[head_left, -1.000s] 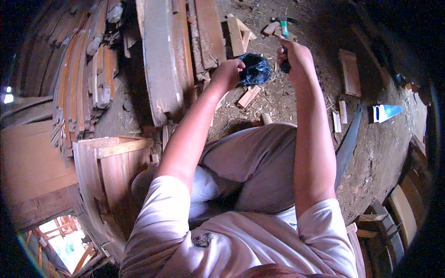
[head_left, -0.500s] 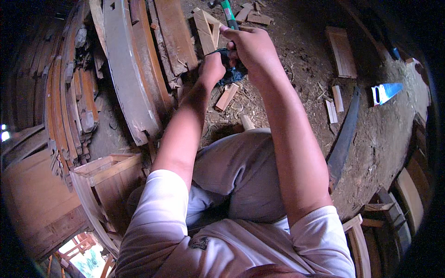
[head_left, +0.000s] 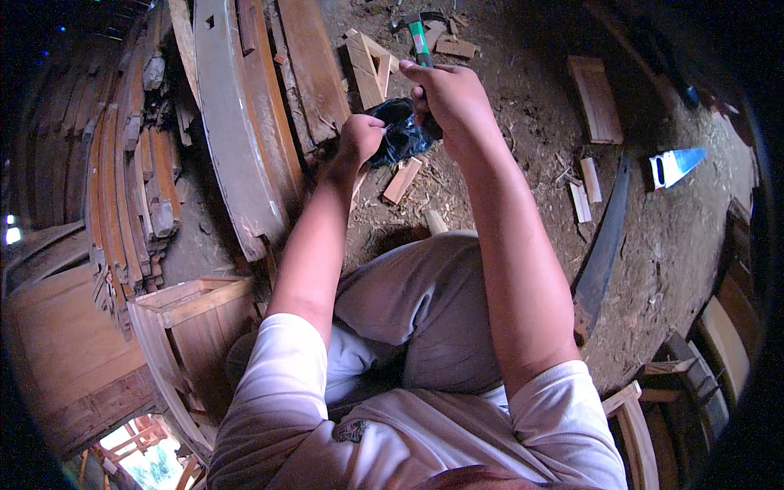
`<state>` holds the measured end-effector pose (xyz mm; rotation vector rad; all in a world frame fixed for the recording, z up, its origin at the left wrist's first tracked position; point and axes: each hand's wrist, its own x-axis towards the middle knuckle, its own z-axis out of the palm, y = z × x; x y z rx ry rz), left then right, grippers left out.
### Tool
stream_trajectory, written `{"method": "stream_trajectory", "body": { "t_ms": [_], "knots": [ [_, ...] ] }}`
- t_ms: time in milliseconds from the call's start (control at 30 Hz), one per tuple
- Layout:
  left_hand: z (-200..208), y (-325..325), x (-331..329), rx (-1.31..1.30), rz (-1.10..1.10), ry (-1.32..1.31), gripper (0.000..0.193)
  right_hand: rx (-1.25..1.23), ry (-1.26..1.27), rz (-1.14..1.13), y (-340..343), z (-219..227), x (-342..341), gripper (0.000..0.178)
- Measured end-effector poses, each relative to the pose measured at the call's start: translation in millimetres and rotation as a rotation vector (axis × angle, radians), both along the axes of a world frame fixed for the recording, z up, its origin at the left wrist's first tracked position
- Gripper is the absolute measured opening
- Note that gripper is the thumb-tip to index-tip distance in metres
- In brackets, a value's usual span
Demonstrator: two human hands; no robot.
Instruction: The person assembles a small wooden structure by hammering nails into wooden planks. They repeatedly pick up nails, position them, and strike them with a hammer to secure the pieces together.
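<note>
My right hand is closed around the dark grip of a hammer; the green part of its handle and its head point away from me. Just left of it, my left hand pinches the edge of a crumpled black plastic bag on the ground. What lies inside the bag cannot be made out. Right behind the bag stands a small triangular frame of pale wood strips. A short wood block lies on the near side of the bag.
Long planks are stacked on the left, beside a wooden box frame. On the dirt floor to the right lie a long dark saw blade, a handsaw with a white handle, a board and small offcuts.
My left hand has moved left, apart from my right, and more of the black bag shows between them. The hammer's head has come further into view.
</note>
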<state>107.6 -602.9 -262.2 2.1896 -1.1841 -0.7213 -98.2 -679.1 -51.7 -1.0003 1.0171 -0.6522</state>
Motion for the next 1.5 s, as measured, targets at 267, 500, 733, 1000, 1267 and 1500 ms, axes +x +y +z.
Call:
{"method": "stream_trajectory", "body": {
  "t_ms": [267,500,733,1000,1267,1500],
  "knots": [
    [24,9,-10,-0.007,-0.045,-0.048,0.017,0.018,-0.02,0.023,1,2,-3,0.031],
    [17,4,-5,-0.073,-0.075,-0.059,0.015,0.024,-0.016,0.039,5,8,1,0.032],
    [72,22,-12,-0.156,0.022,0.461,0.02,0.001,0.042,0.069,2,0,-1,0.03],
    [164,94,-33,-0.532,0.061,0.692,0.009,-0.064,0.069,0.094,5,4,2,0.03],
    [237,185,-59,-0.734,0.121,1.159,0.005,-0.173,0.105,0.254,9,8,-9,0.034],
    [278,274,-94,-0.759,0.209,1.035,0.008,-0.209,-0.065,0.555,133,97,-4,0.051]
  ]
}}
